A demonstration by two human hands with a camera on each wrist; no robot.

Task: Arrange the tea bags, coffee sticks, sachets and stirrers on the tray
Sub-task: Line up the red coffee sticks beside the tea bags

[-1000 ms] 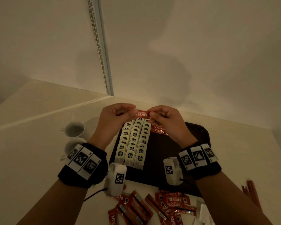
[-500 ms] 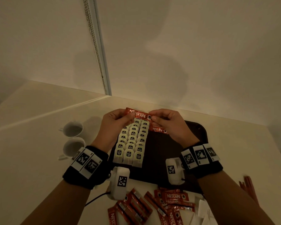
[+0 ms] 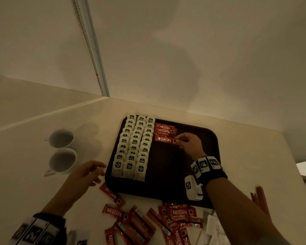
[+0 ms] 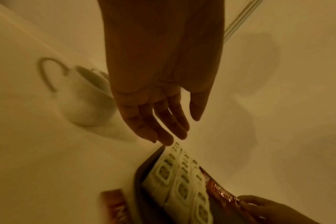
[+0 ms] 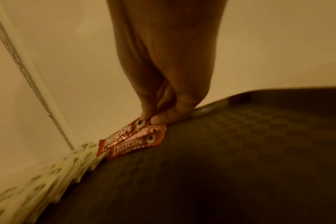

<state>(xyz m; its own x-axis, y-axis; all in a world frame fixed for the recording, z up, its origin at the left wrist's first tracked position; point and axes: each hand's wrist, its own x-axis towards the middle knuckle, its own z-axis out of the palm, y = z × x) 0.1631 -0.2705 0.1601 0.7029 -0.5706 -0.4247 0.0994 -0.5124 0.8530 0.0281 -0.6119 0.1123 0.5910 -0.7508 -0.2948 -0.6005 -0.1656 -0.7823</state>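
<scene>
A coffee stick (image 3: 164, 139) is pinched at its end by the right hand (image 3: 189, 144) and laid on the tray (image 3: 198, 167) beside the tea bags (image 3: 132, 147). It should be squared against the sticks above before release. The left hand (image 3: 87, 172) is relaxed, holding nothing.

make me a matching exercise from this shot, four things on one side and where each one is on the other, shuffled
Things:
1. tea bags
2. cups
3. loose coffee sticks
4. left hand

Places:
A. on the table, left of the tray
B. in three rows at the tray's left side
C. over the table by the tray's near left corner
D. scattered on the table in front of the tray

Pairs: 1-B, 2-A, 3-D, 4-C
</scene>
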